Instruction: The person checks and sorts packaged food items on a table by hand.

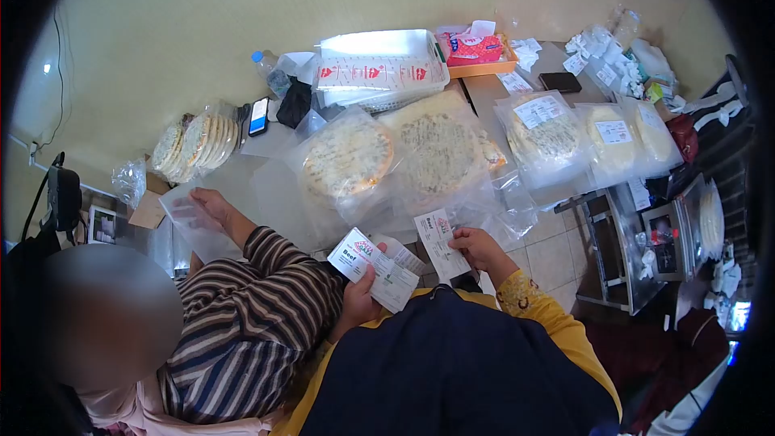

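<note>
My left hand is closed on a stack of printed labels marked "Beef", held low in front of my body. A single label of the same kind is pinched between the thumb and fingers of my right hand, to the right of the stack and apart from it. Beyond my hands, a bagged round flatbread lies on the table, with another bagged flatbread beside it on the right.
A co-worker in a striped top sits at my left, a hand on a clear bag. Stacked flatbreads and a phone lie back left. More labelled bags are at the right, near a tray.
</note>
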The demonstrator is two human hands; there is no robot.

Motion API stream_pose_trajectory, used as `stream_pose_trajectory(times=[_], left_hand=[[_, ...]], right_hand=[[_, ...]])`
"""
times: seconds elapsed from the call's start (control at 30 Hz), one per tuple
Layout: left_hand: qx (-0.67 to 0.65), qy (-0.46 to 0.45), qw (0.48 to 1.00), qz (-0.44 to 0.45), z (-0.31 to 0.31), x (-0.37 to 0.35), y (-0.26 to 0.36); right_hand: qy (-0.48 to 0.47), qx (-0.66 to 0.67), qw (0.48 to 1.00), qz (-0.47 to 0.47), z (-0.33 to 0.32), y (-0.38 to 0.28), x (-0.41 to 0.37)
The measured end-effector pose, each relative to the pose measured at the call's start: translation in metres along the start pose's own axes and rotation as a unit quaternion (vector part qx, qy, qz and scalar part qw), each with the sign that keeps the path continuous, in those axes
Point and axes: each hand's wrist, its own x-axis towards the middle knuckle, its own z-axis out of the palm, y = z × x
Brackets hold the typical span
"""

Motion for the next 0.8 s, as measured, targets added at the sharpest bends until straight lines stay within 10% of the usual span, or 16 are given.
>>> stream_pose_trajectory(times=[0.8], left_hand=[[-0.005, 0.023, 1.000, -0.012, -0.004, 0.000, 0.001]], right_hand=[[0.058, 0.065, 0.992, -0.095, 0.002, 0.009, 0.012]])
